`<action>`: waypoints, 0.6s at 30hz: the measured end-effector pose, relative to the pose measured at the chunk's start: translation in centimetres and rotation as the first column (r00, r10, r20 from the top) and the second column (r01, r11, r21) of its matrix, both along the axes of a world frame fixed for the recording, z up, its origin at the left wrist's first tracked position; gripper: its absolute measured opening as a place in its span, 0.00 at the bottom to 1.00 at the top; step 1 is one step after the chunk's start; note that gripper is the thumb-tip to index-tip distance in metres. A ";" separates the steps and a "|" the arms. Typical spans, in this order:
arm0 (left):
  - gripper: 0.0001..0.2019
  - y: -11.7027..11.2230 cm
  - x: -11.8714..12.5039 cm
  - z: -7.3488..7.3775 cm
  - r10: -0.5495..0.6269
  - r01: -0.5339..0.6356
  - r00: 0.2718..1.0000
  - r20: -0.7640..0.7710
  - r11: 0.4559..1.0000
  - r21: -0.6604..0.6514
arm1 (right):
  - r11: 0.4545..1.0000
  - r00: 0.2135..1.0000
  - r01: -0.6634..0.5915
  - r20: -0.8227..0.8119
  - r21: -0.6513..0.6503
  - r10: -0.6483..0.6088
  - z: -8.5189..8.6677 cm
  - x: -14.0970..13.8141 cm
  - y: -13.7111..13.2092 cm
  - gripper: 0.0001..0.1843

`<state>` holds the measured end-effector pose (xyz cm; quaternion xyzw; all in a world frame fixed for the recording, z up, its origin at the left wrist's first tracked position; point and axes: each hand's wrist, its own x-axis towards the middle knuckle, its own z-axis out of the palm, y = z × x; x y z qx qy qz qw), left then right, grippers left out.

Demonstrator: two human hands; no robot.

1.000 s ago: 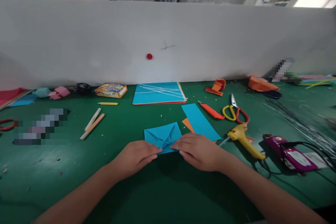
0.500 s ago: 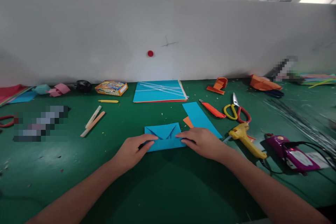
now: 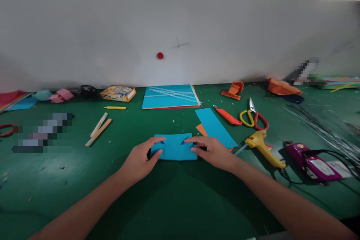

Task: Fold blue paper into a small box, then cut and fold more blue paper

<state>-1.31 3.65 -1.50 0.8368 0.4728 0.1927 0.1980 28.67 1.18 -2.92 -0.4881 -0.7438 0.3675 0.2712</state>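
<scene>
Paper, blue and folded [image 3: 176,149]: 1 piece, lying flat on the green counter [image 3: 174,198] at the lower centre of the frame; oblong, long side across, with small dark openings in the fold near its upper left and upper right.

Hands: 2, well apart from each other, both clamped on the folded paper. Left hand [image 3: 142,159] on the left end, right hand [image 3: 215,152] on the right end; each with forefinger on the upper part and thumb nearer the lower edge. Contact underneath: cannot tell.

Right of centre: blue paper strip [image 3: 215,125], slanting, partly over an orange paper piece [image 3: 201,130], just beside the right hand; orange-red cutter [image 3: 228,115]; scissors [image 3: 256,114], 1 handle yellow, 1 red; yellow glue gun [image 3: 264,149], tip pointing left; purple device [image 3: 308,159] with black cable, at the right of the frame.

Centre, beyond the hands: stack of coloured sheets [image 3: 161,101], blue uppermost, clear strips crossed on top.

Left of centre: printed box [image 3: 116,93], orange and yellow; yellow pen-like item [image 3: 115,108]; 2 flat sticks [image 3: 99,132], pale and orange, touching at the lower end.

Back edge: orange folded paper [image 3: 235,88], pink paper piece [image 3: 63,95] at left. Upper frame: white partition [image 3: 174,18] bearing 1 red disc [image 3: 160,56].
</scene>
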 end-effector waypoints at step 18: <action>0.18 0.7 -0.7 0.6 -0.090 0.069 0.981 -0.170 0.990 -0.125 | 0.963 0.979 -0.056 0.204 0.263 0.001 0.7 -0.7 -1.1 0.21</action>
